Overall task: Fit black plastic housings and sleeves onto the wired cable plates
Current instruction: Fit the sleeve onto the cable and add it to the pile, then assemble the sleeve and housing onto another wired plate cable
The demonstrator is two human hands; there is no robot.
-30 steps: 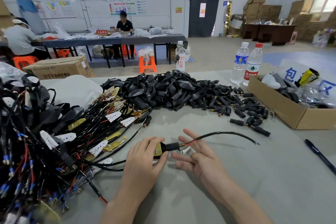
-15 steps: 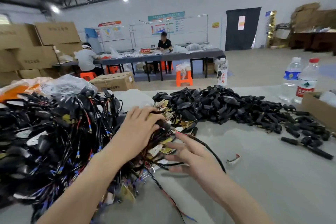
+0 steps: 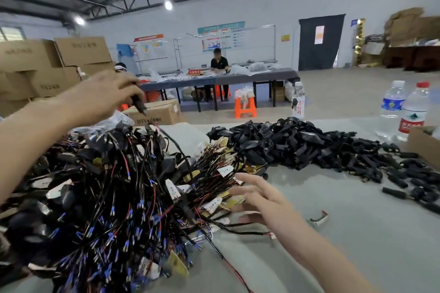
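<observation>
Transferring one fitted cable to the finished heap, with the next plate being sought.
Left hand (image 3: 104, 95), which a second earlier had worked with the right at the near edge of the table (image 3: 357, 233), was raised over the heap of finished cables (image 3: 95, 185). Its fingers were curled round the black sleeve (image 3: 140, 103) of the fitted cable, whose lead trailed down into the heap. Right hand (image 3: 258, 196) had let go and lay open, fingers spread, over the bare cable plates (image 3: 226, 170) beside the black housings (image 3: 285, 143). Judged: one unit complete, many plates unfitted.
</observation>
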